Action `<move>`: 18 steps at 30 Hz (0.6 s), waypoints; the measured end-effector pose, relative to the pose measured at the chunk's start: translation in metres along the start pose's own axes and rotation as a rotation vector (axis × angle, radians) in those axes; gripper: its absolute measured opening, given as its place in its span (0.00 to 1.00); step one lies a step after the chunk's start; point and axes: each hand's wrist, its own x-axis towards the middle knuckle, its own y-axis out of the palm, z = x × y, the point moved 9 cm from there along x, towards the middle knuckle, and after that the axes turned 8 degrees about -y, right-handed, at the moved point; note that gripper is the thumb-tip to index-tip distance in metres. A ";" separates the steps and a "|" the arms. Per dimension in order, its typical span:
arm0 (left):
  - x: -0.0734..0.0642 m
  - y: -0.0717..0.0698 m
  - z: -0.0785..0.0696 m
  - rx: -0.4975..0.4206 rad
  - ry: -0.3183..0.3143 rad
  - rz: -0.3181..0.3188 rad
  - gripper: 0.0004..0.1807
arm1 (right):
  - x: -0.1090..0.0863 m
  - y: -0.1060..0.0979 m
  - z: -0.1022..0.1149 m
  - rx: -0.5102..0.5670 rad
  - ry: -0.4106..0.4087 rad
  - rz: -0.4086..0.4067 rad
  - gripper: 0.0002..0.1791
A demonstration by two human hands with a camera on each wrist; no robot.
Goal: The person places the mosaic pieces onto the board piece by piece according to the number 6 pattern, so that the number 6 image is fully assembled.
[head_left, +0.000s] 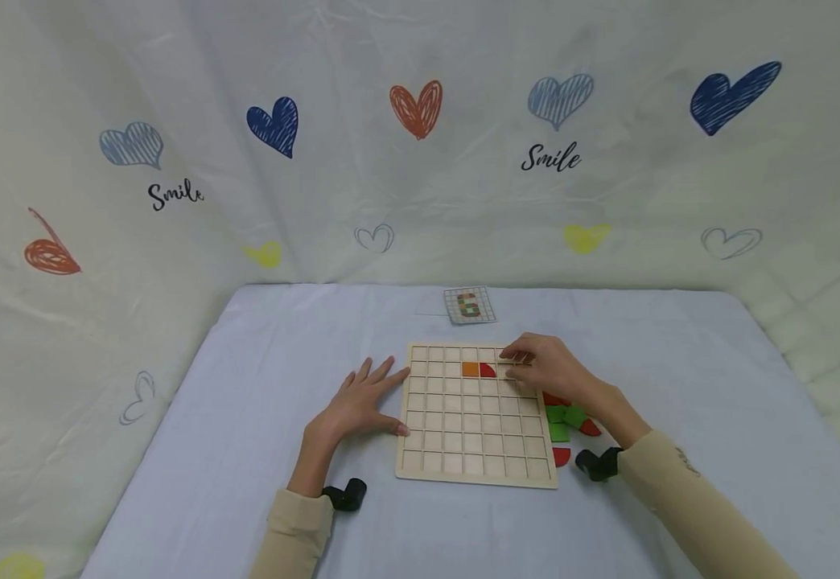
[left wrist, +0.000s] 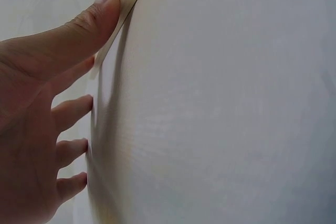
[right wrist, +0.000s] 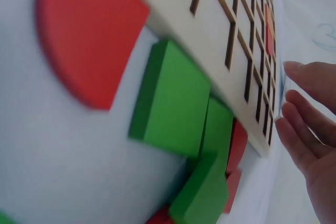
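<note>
A wooden grid board lies on the white table. In its upper part sit an orange square tile and, right beside it, a red quarter-round tile. My left hand is spread at the board's left side, thumb and forefinger touching its edge; the left wrist view shows the thumb against the rim. Over the board's upper right hovers my right hand, fingers loosely bent, and nothing shows between thumb and fingertips in the right wrist view.
Along the board's right edge lie several green square tiles and red quarter-round tiles, some overlapping. Behind the board is a small pattern card with a coloured figure on a grid. A white curtain with hearts hangs behind the table.
</note>
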 end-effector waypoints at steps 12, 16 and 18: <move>0.000 0.000 0.001 0.007 0.002 0.000 0.56 | -0.029 -0.013 -0.018 -0.002 0.032 -0.002 0.13; 0.000 0.000 0.000 0.007 0.009 0.000 0.56 | -0.039 -0.018 -0.023 -0.004 0.070 0.002 0.13; 0.000 0.000 0.000 0.006 0.013 0.001 0.56 | -0.043 -0.020 -0.026 -0.016 0.084 0.005 0.14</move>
